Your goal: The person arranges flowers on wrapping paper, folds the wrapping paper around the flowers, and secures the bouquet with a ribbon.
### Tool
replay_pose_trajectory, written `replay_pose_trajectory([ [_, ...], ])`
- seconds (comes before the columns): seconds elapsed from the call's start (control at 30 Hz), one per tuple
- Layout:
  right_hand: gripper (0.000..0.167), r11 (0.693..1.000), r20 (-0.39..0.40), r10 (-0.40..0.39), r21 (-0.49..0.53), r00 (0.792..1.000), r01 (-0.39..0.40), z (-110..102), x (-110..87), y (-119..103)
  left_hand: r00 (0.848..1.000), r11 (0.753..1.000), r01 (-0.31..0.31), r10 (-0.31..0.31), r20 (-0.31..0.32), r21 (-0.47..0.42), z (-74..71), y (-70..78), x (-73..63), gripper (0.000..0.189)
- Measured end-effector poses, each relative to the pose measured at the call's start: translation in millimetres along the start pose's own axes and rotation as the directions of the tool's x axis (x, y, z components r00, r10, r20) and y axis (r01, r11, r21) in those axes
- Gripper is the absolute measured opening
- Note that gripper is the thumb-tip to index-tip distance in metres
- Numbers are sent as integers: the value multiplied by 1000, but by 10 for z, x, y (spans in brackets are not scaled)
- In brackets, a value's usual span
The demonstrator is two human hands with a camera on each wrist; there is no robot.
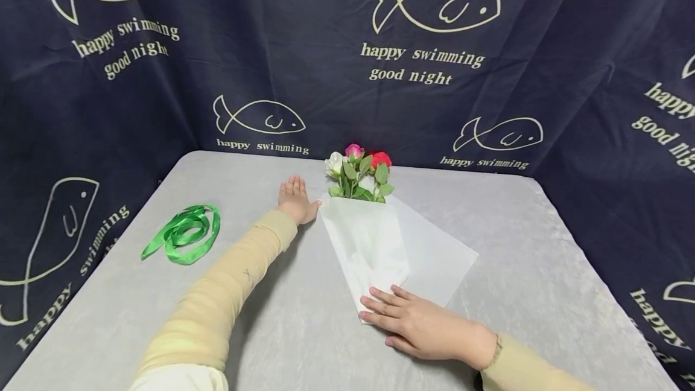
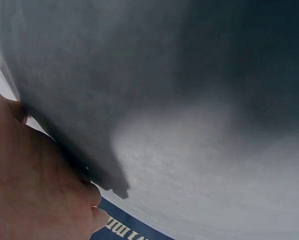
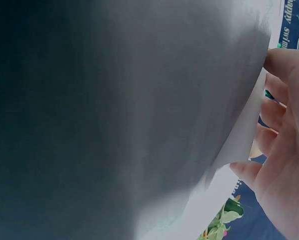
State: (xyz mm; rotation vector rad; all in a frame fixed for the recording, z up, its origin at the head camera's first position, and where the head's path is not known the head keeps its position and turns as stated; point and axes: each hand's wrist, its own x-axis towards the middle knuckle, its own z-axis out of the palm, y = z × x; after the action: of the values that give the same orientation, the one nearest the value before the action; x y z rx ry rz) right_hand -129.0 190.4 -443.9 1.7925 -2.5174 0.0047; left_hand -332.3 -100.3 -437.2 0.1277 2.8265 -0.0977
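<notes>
White wrapping paper point(image 1: 374, 228) lies folded around the stems of a small bunch of artificial roses at the table's middle. A white rose point(image 1: 335, 163), a pink rose point(image 1: 355, 150) and a red rose point(image 1: 380, 159) stick out of its top with green leaves point(image 1: 361, 193); the lower stems are hidden. My left hand point(image 1: 295, 201) rests flat beside the paper's upper left edge, its thumb at that edge. Across the wrap's narrow lower end, my right hand point(image 1: 420, 321) lies with fingers spread, pressing the paper. Both wrist views are mostly dim grey cloth and paper.
A loosely coiled green ribbon point(image 1: 187, 234) lies on the table's left side. The table point(image 1: 521, 294) has a grey cloth. Dark blue curtains point(image 1: 336, 35) with fish prints hang behind and along both sides. An unfolded paper flap point(image 1: 440, 246) spreads to the right.
</notes>
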Motion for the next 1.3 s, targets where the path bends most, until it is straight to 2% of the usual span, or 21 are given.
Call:
replay_pose_trajectory([
  [0.33, 54, 1000, 1, 7, -6, 1000, -7, 20, 5, 4, 1000, 999, 30, -30, 1, -41, -2, -62, 109, 78],
  [0.5, 54, 1000, -11, -3, 2, 1000, 3, 16, 18, 15, 1000, 999, 25, -25, -14, -35, -63, -80, 7, 77],
  [0.6, 54, 1000, -7, -8, 14, 1000, 8, 4, 26, 25, 998, 999, 5, -7, -57, -35, -37, -77, -12, 81],
  [0.67, 54, 1000, -3, -12, 15, 1000, 12, -3, 21, 31, 994, 999, -37, 34, -104, -31, -17, -28, -55, 85],
  [0.73, 54, 1000, 2, -12, 20, 1000, 12, -9, 9, 35, 983, 995, -103, 100, -156, -8, -5, 83, -166, 85],
  [0.77, 55, 1000, 1, -14, 20, 1000, 14, -10, 1, 35, 972, 989, -150, 148, -180, 6, 19, 154, -227, 85],
  [0.83, 55, 1000, -7, -17, 18, 1000, 17, -7, -14, 34, 945, 966, -251, 258, -200, 62, 46, 315, -430, 82],
  [0.9, 55, 1000, -16, -20, 20, 1000, 21, -3, -25, 32, 914, 931, -351, 364, -180, 101, 91, 471, -680, 79],
  [0.97, 56, 1000, -25, -22, 19, 999, 23, 1, -28, 31, 888, 898, -428, 440, -138, 103, 166, 585, -913, 77],
  [1.03, 57, 1000, -25, -19, 24, 1000, 19, 5, -27, 33, 884, 887, -453, 460, -90, 88, 226, 660, -1143, 76],
  [1.13, 58, 999, -17, -11, 40, 1000, 12, 8, -27, 36, 901, 901, -430, 432, -36, 57, 327, 710, -1368, 77],
  [1.2, 58, 999, -15, -8, 44, 1000, 9, 10, -30, 37, 910, 909, -414, 415, -4, 46, 371, 719, -1464, 78],
  [1.3, 57, 999, -18, -8, 40, 1000, 8, 13, -38, 36, 909, 908, -418, 417, 28, 32, 413, 719, -1532, 83],
])
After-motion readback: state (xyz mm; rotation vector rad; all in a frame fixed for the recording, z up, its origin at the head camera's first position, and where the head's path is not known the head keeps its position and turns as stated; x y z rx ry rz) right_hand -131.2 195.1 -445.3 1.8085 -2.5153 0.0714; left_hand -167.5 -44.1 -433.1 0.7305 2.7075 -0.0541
